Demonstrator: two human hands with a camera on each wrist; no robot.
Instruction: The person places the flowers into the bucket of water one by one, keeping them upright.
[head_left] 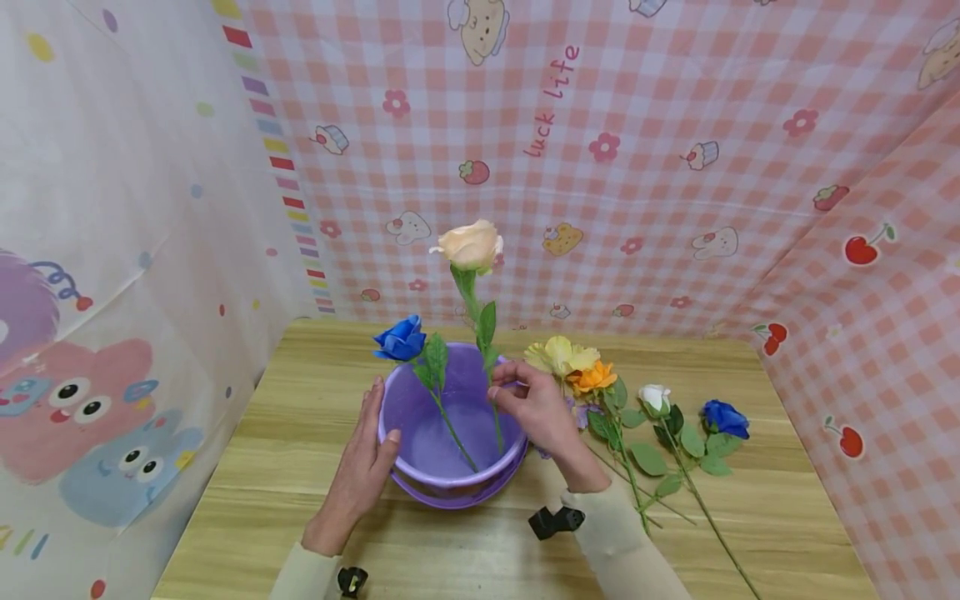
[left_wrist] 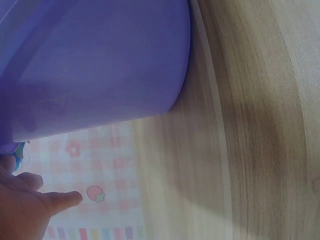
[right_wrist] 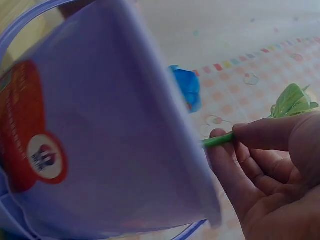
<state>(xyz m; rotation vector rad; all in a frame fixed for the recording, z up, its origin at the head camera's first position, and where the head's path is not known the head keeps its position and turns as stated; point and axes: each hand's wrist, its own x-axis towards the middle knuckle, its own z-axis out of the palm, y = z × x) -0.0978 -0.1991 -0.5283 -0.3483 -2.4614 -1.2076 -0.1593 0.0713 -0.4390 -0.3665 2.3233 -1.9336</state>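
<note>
A peach rose (head_left: 471, 247) stands upright over the purple bucket (head_left: 454, 481), its stem reaching down inside. My right hand (head_left: 542, 410) pinches that green stem (right_wrist: 218, 140) between thumb and fingertips, just above the rim. Inside the bucket, a blue rose (head_left: 402, 339) leans left, its bloom above the rim. My left hand (head_left: 363, 467) rests at the bucket's left side with fingers extended along it and the thumb by the rim. In the left wrist view, one finger (left_wrist: 65, 200) points out straight, away from the purple wall.
On the wooden table (head_left: 292, 450), right of the bucket, lie a yellow flower (head_left: 561, 357), an orange flower (head_left: 592, 377), a white rose (head_left: 655, 399) and another blue rose (head_left: 724, 418). Checked cloth (head_left: 660, 192) hangs behind. The bucket carries a red label (right_wrist: 25, 110).
</note>
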